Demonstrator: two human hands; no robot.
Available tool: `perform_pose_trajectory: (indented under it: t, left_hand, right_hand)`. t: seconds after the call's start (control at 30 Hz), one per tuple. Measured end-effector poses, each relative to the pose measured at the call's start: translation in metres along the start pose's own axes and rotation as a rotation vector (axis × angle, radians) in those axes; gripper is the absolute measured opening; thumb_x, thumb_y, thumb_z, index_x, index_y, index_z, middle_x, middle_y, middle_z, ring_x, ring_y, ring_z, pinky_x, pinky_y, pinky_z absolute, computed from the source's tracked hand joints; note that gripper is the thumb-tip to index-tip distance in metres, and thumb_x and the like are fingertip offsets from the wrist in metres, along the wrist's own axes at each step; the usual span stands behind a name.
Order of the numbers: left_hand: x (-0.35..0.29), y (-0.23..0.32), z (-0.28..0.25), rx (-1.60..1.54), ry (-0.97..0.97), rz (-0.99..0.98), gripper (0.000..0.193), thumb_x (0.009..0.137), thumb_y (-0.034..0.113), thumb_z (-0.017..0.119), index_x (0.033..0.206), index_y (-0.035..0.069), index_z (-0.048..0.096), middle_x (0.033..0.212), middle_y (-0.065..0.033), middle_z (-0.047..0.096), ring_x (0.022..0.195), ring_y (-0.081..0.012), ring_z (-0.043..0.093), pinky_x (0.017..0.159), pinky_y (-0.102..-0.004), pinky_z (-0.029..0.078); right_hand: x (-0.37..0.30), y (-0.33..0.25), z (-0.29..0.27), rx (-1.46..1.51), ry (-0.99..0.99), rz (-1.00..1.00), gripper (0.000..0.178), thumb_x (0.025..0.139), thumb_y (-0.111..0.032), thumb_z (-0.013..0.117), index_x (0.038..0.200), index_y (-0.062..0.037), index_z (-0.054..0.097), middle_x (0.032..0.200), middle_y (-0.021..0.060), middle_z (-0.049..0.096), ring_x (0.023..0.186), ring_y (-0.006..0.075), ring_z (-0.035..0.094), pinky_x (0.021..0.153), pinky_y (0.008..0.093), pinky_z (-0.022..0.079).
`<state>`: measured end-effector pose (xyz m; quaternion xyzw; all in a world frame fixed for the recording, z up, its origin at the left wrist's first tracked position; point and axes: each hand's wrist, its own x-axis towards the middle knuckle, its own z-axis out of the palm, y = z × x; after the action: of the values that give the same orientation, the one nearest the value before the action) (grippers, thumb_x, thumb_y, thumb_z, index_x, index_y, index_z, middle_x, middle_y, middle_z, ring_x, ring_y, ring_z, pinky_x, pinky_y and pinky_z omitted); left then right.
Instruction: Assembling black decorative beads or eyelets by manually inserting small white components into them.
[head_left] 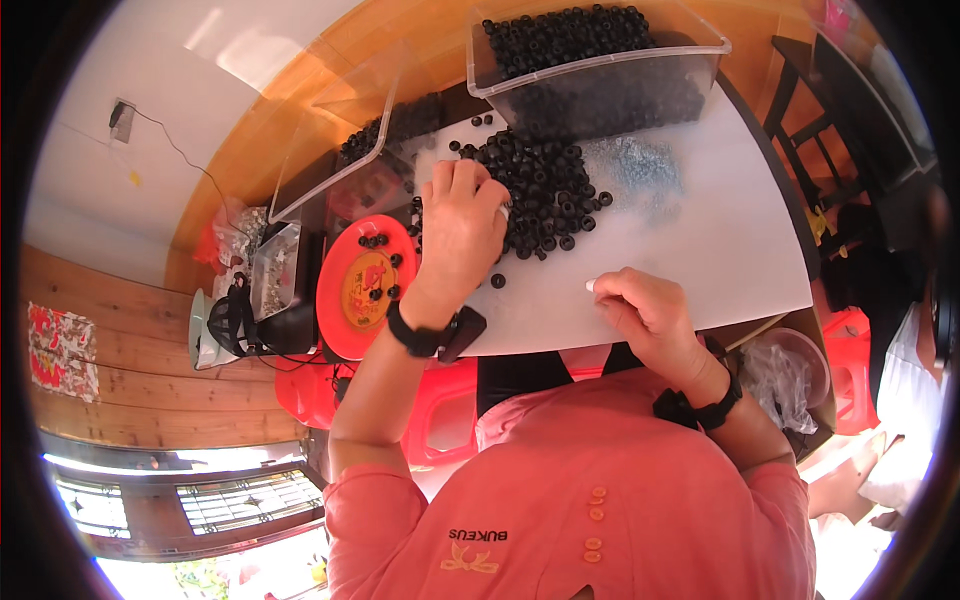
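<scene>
My left hand (465,225) is over the left edge of a heap of small, round black pieces with holes (545,190). Its fingers are curled downward, and whatever they grip is hidden beneath them. A bit of white shows beside those fingers. Nearer to me, my right hand (650,315) is held above the front of the white tabletop (735,250), fingers folded in and closed. Something small and white shows at its fingertips; I cannot tell what it is. One black piece (498,281) lies apart, between the two hands.
A clear bin of black pieces (600,62) stands at the back, another clear bin (385,125) at left. A red plate (330,325) holds several pieces. Right of the heap lies a pile of tiny pale-blue bits (640,175). A plastic bag (778,385) sits below the table's right edge.
</scene>
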<state>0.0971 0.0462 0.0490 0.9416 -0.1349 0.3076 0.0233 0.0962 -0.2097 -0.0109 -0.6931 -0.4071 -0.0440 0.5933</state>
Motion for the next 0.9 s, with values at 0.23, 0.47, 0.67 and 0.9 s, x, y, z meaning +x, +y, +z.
perform_pose_trajectory:
  t: [0.23,0.47,0.67,0.9]
  left_hand:
    - [-0.049,0.070,0.008,-0.279,-0.093,-0.196,0.017,0.070,-0.001,0.069,0.085,0.003,0.064,0.085,-0.0114,0.058,0.077,-0.0310,0.059,0.065,-0.0412,0.050]
    - [-0.081,0.062,-0.010,-0.377,0.151,-0.401,0.023,0.075,0.000,0.072,0.098,0.002,0.068,0.087,-0.0115,0.059,0.077,-0.0277,0.063,0.066,-0.0364,0.052]
    - [-0.097,0.050,-0.010,-0.259,0.136,-0.452,0.023,0.075,0.000,0.072,0.098,0.003,0.067,0.089,-0.0107,0.059,0.079,-0.0285,0.061,0.065,-0.0381,0.051]
    - [-0.092,0.052,0.004,-0.071,0.139,-0.433,0.019,0.072,0.002,0.070,0.090,0.004,0.064,0.086,-0.0098,0.055,0.081,-0.0284,0.059,0.062,-0.0395,0.051]
  right_hand:
    - [0.004,-0.004,0.002,-0.005,-0.032,0.014,0.018,0.086,0.006,0.065,0.103,-0.0005,0.064,0.086,0.0087,0.067,0.071,0.0180,0.064,0.065,0.0281,0.050]
    - [0.002,-0.008,-0.005,0.031,-0.053,0.148,0.018,0.085,0.006,0.066,0.102,-0.0010,0.064,0.084,0.0102,0.067,0.072,0.0181,0.066,0.066,0.0272,0.051]
    - [0.018,-0.014,-0.002,-0.257,-0.056,0.148,0.017,0.084,0.002,0.068,0.100,-0.0043,0.065,0.084,0.0102,0.068,0.069,0.0217,0.067,0.063,0.0298,0.051]
    - [0.044,-0.006,0.034,-0.837,-0.211,-0.008,0.013,0.083,-0.008,0.066,0.096,-0.0111,0.066,0.084,0.0073,0.070,0.068,0.0304,0.067,0.060,0.0396,0.052]
